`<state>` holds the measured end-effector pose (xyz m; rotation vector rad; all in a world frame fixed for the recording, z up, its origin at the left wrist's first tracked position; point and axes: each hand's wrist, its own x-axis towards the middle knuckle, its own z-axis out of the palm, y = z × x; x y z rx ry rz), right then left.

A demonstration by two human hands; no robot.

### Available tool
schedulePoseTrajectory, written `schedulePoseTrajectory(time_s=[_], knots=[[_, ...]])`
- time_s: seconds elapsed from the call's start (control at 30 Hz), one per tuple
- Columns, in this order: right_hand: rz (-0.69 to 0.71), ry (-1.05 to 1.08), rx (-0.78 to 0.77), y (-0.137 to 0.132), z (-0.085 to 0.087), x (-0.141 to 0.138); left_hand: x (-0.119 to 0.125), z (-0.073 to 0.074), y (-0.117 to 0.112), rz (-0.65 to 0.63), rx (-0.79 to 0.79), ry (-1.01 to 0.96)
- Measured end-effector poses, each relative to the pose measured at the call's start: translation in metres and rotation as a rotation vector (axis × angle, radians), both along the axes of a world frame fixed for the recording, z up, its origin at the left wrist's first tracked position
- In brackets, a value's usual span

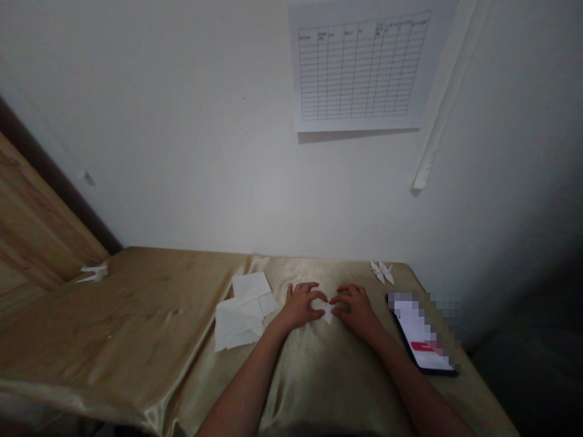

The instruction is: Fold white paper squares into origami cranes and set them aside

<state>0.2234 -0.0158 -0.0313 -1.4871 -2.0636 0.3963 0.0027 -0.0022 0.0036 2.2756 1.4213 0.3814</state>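
Note:
A small folded piece of white paper (327, 313) lies between my two hands, low over the gold cloth. My left hand (304, 304) pinches its left side with thumb and forefinger, the other fingers curled outward. From the right, my right hand (354, 307) has its thumb and forefinger on the paper's opposite edge. Left of my left hand is a loose pile of white paper sheets (241, 318), partly overlapping. Beyond my right hand, two folded white paper figures, apparently cranes (382, 272), sit near the back edge.
A phone or tablet (426, 340) with a lit, partly blurred screen lies at the right. Wrinkled gold cloth (136, 328) covers the table. A white scrap (95, 273) is at the far left by a wooden panel (40, 224). A printed chart (359, 73) hangs on the wall.

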Motion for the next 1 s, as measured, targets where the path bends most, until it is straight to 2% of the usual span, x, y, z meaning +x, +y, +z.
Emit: schedulePoseTrajectory(time_s=[0.5,0.8,1.0], knots=[[0.020,0.009,0.031,0.002,0.000,0.000,-0.003,0.000,0.002,0.010,-0.004,0.009],[0.119,0.086,0.025,-0.006,0.005,0.006,-0.007,-0.003,0.002,-0.061,0.017,0.028],[0.217,0.093,0.006,-0.006,0.011,0.008,-0.005,0.001,-0.001,-0.034,0.006,0.030]])
